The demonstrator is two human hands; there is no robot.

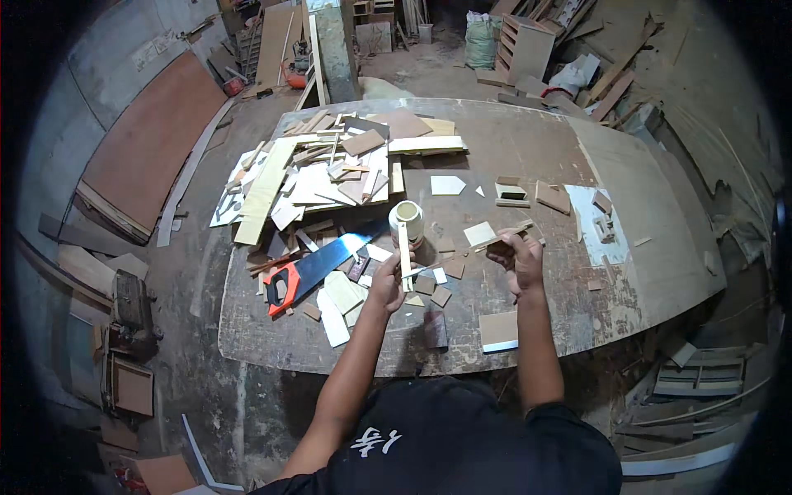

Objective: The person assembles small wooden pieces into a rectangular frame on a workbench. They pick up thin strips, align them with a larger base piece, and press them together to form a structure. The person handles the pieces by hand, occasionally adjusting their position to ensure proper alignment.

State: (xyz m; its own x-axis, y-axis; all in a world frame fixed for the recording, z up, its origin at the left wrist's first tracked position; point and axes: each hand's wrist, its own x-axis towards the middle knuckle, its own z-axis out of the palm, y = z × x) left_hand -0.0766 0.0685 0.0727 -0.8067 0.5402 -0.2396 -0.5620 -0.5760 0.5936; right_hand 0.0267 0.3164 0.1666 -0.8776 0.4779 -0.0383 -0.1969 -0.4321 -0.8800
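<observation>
My left hand (386, 285) is closed around a narrow pale wood strip (404, 252) that stands up from its fingers. Just beyond it is a white open-topped jar (407, 216), partly hidden by the strip. My right hand (521, 262) pinches a small thin wooden piece (505, 239) over the table; its exact shape is hard to make out. A pale square offcut (478, 234) shows beside those fingertips. Between my hands lie several small brown squares (425, 285). Left of my left hand rests a handsaw (326, 262) with an orange and black handle.
A heap of wood offcuts (330, 173) covers the worktable's (569, 313) far left. At the right are a small wooden assembly (511, 193), a brown block (553, 197) and a white sheet (590, 227) with pieces on it. A brown board (498, 330) lies near the front edge.
</observation>
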